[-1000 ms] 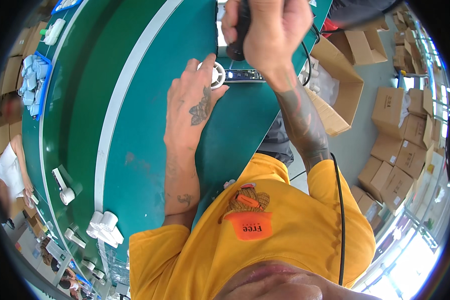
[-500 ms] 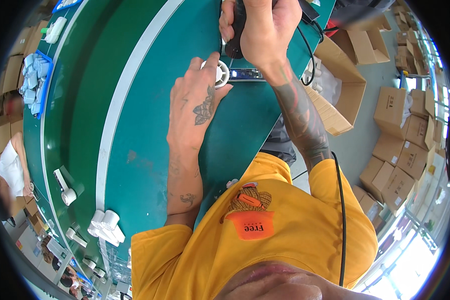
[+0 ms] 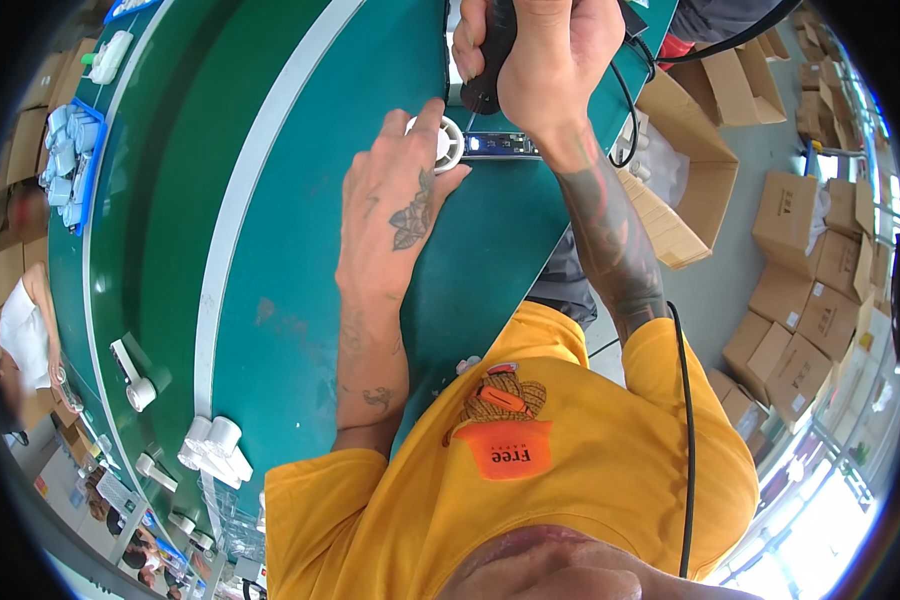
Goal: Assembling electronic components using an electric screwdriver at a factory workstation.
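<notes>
1. A white round spoked plastic ring (image 3: 450,146) is lying on the smooth teal tabletop (image 3: 290,230), ahead of the person's body.
2. A narrow dark-blue circuit board (image 3: 505,146) is extending rightward from the ring, with 1 bright white spot shining at the end nearest it.
3. The left hand (image 3: 395,200) is covering the ring's left side. It is half-curling, its index finger reaching over the ring's far edge and its thumb lying along the near edge, so it is holding the ring between them.
4. The right hand (image 3: 550,70) is closing fully around a thick black rounded handle (image 3: 490,70), beyond the ring and to its right. The handle's rounded end is pointing toward the board; whether anything is touching the board, I cannot tell.
5. A thin black cable (image 3: 634,125) is curving down to the right of the ring, near an open brown cardboard box (image 3: 670,230) that is standing farther right.
6. Several white plastic pieces with round ends (image 3: 220,445) are lying in a cluster, left of the ring and nearer the body.
7. A blue plastic tray (image 3: 96,180) is holding pale-blue plastic parts (image 3: 65,150), well left of the ring.
8. A co-worker in a white sleeveless top (image 3: 25,325) is working farthest left of the ring.
</notes>
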`<move>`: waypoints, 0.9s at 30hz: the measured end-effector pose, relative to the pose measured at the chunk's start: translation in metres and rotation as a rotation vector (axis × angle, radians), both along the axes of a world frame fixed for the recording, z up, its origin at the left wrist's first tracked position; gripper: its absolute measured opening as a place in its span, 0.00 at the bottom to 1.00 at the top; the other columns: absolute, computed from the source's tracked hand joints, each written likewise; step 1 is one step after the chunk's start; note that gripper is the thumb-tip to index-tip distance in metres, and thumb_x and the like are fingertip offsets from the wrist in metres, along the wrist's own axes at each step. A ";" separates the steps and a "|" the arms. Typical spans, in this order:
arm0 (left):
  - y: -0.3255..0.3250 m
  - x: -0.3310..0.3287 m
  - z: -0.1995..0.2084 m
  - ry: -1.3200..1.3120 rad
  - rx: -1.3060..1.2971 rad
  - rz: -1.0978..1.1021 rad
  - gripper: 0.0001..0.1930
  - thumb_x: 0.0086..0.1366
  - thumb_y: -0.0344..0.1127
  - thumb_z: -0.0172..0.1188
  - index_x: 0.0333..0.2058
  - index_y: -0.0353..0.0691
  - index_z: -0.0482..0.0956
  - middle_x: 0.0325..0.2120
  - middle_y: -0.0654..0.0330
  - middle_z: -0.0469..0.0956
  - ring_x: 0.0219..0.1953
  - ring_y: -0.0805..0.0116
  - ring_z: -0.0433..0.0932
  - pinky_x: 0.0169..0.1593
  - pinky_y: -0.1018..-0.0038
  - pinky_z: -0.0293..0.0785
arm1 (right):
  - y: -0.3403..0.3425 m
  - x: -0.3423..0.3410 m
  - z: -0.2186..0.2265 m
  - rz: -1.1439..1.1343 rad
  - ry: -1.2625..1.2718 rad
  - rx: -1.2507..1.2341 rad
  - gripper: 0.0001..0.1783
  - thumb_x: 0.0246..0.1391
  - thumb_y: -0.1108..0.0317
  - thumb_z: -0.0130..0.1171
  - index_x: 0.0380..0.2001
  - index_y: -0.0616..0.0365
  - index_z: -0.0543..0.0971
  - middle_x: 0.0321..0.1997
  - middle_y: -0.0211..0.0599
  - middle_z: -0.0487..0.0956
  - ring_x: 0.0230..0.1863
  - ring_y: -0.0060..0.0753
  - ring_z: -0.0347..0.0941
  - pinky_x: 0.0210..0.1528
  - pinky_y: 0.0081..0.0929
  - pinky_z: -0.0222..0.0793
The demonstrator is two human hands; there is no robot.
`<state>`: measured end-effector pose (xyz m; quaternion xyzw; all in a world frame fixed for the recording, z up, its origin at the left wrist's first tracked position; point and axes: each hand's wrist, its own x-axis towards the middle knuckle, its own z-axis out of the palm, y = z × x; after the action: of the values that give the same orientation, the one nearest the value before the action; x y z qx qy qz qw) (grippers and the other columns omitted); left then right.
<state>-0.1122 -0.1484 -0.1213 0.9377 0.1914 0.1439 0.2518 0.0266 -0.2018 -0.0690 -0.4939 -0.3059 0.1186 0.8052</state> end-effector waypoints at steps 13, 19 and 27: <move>0.003 0.000 0.000 0.023 -0.020 -0.014 0.29 0.56 0.34 0.74 0.56 0.36 0.76 0.38 0.48 0.78 0.30 0.48 0.80 0.33 0.58 0.77 | -0.003 -0.009 -0.014 -0.034 -0.132 -0.005 0.15 0.69 0.59 0.61 0.37 0.59 0.72 0.19 0.27 0.73 0.15 0.17 0.65 0.18 0.18 0.60; -0.001 0.002 0.001 0.095 -0.043 0.065 0.30 0.53 0.35 0.76 0.55 0.38 0.79 0.42 0.47 0.82 0.41 0.47 0.83 0.43 0.59 0.80 | -0.013 0.011 0.027 -0.133 -0.116 0.092 0.21 0.68 0.52 0.61 0.43 0.64 0.76 0.17 0.29 0.73 0.12 0.18 0.65 0.16 0.18 0.60; 0.000 0.004 0.004 0.110 -0.011 0.061 0.31 0.54 0.35 0.77 0.57 0.35 0.79 0.42 0.47 0.82 0.40 0.48 0.84 0.43 0.60 0.80 | 0.001 0.042 0.023 -0.153 -0.294 0.088 0.17 0.71 0.55 0.59 0.40 0.60 0.74 0.15 0.27 0.71 0.11 0.17 0.65 0.14 0.16 0.58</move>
<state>-0.1082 -0.1484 -0.1176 0.9365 0.2341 0.0989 0.2416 0.0690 -0.2011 -0.0458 -0.4922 -0.3868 -0.0303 0.7792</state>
